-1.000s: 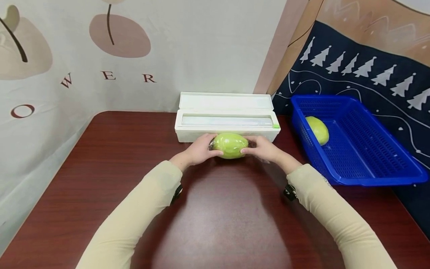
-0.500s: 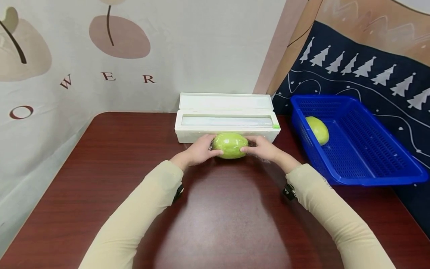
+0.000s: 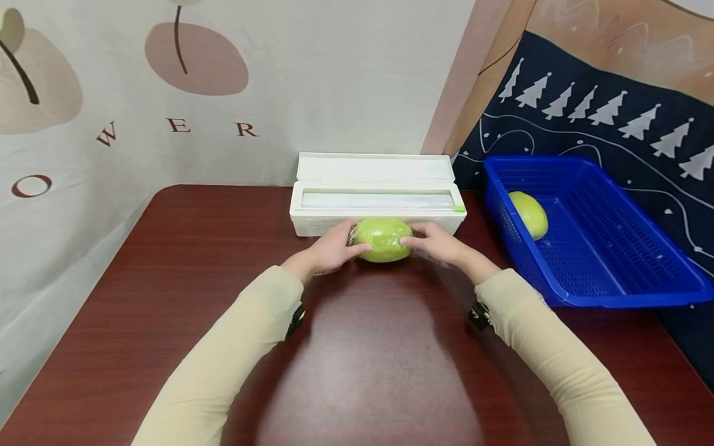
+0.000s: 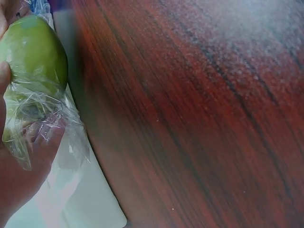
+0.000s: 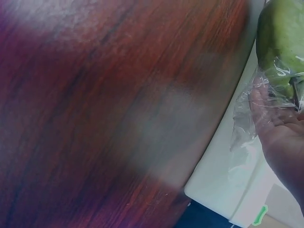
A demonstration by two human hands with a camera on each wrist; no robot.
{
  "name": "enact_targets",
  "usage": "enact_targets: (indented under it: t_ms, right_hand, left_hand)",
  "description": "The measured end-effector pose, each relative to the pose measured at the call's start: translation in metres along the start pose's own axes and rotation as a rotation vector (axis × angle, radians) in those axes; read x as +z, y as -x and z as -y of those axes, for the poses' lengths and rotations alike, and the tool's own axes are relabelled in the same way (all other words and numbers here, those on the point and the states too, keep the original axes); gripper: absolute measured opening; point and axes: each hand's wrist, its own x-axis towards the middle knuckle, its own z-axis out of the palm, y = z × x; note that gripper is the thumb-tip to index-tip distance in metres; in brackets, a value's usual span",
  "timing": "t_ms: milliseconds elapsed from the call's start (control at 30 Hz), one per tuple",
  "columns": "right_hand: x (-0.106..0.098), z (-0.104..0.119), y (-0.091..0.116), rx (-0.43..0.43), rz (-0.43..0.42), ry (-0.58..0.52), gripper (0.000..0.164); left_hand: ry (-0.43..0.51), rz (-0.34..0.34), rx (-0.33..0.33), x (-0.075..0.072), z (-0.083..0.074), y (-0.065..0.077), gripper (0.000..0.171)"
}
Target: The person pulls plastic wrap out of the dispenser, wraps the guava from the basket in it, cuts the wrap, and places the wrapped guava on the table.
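A green pear (image 3: 382, 240) lies on its side, wrapped in clear plastic film (image 4: 76, 123), in front of a white cling film box. My left hand (image 3: 333, 248) holds its left end, thumb on the near side and fingers behind. From the other end my right hand (image 3: 437, 243) grips it, with the thumb (image 3: 406, 241) on the near face. Loose, crumpled film gathers over both palms. A dark stem (image 5: 295, 92) shows through the film in the right wrist view. The fingers behind the pear are mostly hidden in the head view.
The cling film box (image 3: 334, 223) stands with its lid (image 3: 374, 167) up against the wall, a roll inside and a small green piece (image 3: 458, 209) at the right. A blue basket (image 3: 558, 291) on the right contains another green fruit (image 3: 530, 215). Brown table (image 3: 368, 371) lies in front.
My right thumb has shifted slightly up the near face of the pear. The pear has risen a little or turned slightly between my hands. The box and basket keep their places.
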Motion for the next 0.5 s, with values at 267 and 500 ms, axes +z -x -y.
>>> enact_targets:
  t_ms: [267, 500]
  right_hand:
    - [0.0006, 0.0009, -0.0007, 0.052, 0.019, -0.119, 0.038]
    - [0.0021, 0.0038, 0.0019, 0.048, -0.05, -0.003, 0.049]
  left_hand:
    - [0.026, 0.023, -0.026, -0.0019, -0.0025, 0.0022, 0.057]
    - [-0.024, 0.02, 0.039, -0.0028, 0.0022, 0.003, 0.057]
